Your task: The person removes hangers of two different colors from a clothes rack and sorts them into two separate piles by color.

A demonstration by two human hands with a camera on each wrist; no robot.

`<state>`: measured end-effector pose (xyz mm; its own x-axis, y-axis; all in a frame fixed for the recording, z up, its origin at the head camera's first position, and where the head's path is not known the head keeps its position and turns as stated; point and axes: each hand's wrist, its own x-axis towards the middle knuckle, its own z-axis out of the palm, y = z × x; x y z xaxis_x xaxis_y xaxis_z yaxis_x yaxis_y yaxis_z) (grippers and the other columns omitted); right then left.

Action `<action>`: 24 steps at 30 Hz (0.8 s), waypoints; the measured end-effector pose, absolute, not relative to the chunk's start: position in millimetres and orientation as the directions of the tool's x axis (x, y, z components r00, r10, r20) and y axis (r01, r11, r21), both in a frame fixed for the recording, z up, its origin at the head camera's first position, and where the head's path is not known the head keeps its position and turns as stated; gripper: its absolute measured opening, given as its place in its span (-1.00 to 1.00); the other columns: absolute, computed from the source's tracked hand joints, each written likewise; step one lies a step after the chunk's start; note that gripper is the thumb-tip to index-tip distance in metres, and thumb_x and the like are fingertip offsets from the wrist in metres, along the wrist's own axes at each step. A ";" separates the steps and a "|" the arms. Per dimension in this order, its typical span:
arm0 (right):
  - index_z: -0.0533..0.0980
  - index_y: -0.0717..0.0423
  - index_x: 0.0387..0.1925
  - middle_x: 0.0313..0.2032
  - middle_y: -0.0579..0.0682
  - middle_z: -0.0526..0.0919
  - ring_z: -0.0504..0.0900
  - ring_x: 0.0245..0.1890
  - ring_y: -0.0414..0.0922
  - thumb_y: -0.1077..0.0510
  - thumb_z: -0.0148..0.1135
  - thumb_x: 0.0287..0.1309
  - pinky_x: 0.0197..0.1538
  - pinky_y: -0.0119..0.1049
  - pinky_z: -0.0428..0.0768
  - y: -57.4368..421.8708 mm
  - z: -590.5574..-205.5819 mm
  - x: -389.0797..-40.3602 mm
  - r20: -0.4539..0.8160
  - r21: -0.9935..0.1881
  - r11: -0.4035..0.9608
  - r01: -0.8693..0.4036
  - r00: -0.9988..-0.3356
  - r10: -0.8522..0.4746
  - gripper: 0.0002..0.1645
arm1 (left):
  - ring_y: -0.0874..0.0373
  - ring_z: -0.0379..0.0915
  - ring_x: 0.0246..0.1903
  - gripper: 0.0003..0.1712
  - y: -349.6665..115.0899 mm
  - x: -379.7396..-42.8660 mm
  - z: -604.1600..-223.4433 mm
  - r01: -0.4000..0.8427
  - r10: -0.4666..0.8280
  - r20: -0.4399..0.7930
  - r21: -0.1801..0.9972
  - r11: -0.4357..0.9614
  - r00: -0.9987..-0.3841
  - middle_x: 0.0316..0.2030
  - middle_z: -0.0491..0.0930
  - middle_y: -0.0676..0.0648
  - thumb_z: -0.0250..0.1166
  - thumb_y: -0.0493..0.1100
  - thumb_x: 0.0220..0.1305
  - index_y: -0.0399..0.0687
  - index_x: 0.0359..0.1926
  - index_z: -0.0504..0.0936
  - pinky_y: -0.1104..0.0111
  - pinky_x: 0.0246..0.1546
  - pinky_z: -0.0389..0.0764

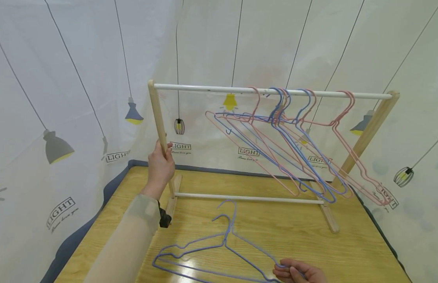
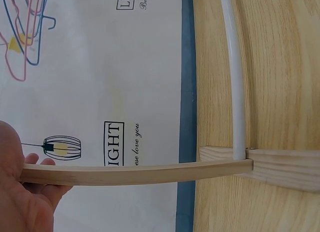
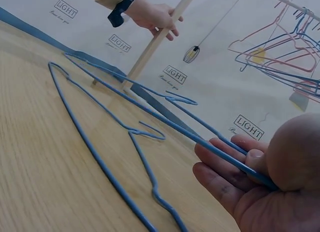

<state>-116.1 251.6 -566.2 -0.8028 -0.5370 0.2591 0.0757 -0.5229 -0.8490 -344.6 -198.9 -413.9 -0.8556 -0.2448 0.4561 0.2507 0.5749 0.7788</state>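
My left hand (image 1: 161, 165) grips the left wooden post (image 1: 157, 112) of a clothes rack, with fingers and thumb round it in the left wrist view. Low at the front, my right hand (image 1: 301, 270) pinches a blue clothes hanger (image 1: 255, 247) by one end, between thumb and fingers. That hanger is tilted up off the table in the right wrist view, its hook pointing away from the hand. Under it a second blue hanger (image 3: 95, 153) lies on the wooden tabletop, and the two overlap in the head view.
Several pink and blue hangers (image 1: 303, 157) hang from the rack's white top rail (image 1: 211, 89), mostly toward its right half. A white lower bar (image 1: 247, 198) joins the feet. Behind stands a white sheet (image 1: 211, 47) printed with lamps. The wooden table (image 1: 346, 251) carries everything.
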 end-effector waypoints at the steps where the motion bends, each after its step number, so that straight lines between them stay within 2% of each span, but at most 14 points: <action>1: 0.60 0.18 0.31 0.17 0.21 0.69 0.65 0.22 0.04 0.54 -0.42 0.60 0.26 -0.09 0.54 250.0 -567.3 -116.5 0.259 -0.850 -0.521 0.078 -0.798 -0.544 -0.31 | -0.27 0.66 0.09 -0.39 -199.0 -344.5 -413.9 0.252 -0.245 0.457 0.779 0.575 -0.855 0.24 0.65 -0.20 0.08 -0.29 0.65 0.03 0.61 0.26 -0.10 0.01 0.68; 7: 0.61 0.15 0.30 0.17 0.20 0.69 0.65 0.23 0.03 0.52 -0.41 0.61 0.26 -0.09 0.55 242.1 -572.3 -118.6 0.234 -0.851 -0.511 0.122 -0.783 -0.577 -0.31 | -0.27 0.67 0.08 -0.39 -199.2 -344.5 -413.9 0.252 -0.250 0.458 0.781 0.572 -0.853 0.23 0.66 -0.19 0.08 -0.29 0.64 0.03 0.60 0.27 -0.10 0.00 0.69; 12: 0.63 0.16 0.27 0.14 0.21 0.70 0.67 0.21 0.04 0.50 -0.36 0.62 0.25 -0.10 0.57 237.9 -575.5 -118.2 0.194 -0.830 -0.528 0.180 -0.795 -0.576 -0.36 | -0.27 0.66 0.09 -0.39 -199.0 -345.3 -415.0 0.253 -0.248 0.453 0.786 0.564 -0.856 0.24 0.65 -0.20 0.09 -0.30 0.64 0.04 0.60 0.27 -0.10 0.01 0.69; 15: 0.63 0.18 0.24 0.11 0.19 0.73 0.69 0.18 0.03 0.50 -0.31 0.61 0.21 -0.12 0.60 236.7 -575.4 -117.2 0.166 -0.857 -0.489 0.161 -0.812 -0.559 -0.40 | -0.27 0.65 0.11 -0.39 -199.0 -345.6 -415.0 0.258 -0.247 0.457 0.787 0.561 -0.854 0.24 0.65 -0.20 0.09 -0.29 0.64 0.06 0.60 0.28 -0.11 0.03 0.68; 21: 0.42 0.72 0.19 0.01 0.10 0.79 0.76 0.04 -0.10 0.44 -0.13 0.60 0.07 -0.22 0.69 232.4 -568.7 -116.2 0.097 -0.969 -0.244 0.032 -0.861 -0.500 -0.63 | -0.28 0.64 0.13 -0.39 -199.0 -345.0 -414.3 0.262 -0.249 0.461 0.787 0.559 -0.852 0.23 0.66 -0.19 0.10 -0.28 0.64 0.07 0.60 0.28 -0.12 0.07 0.66; 24: 0.40 0.80 0.12 -0.03 0.20 0.79 0.76 -0.01 -0.20 0.43 -0.03 0.56 0.03 -0.31 0.69 229.4 -564.9 -116.0 0.077 -0.995 -0.093 -0.038 -0.880 -0.469 -0.63 | -0.28 0.63 0.15 -0.38 -198.9 -344.5 -414.0 0.261 -0.248 0.456 0.790 0.554 -0.855 0.24 0.65 -0.20 0.10 -0.27 0.64 0.08 0.61 0.27 -0.12 0.08 0.65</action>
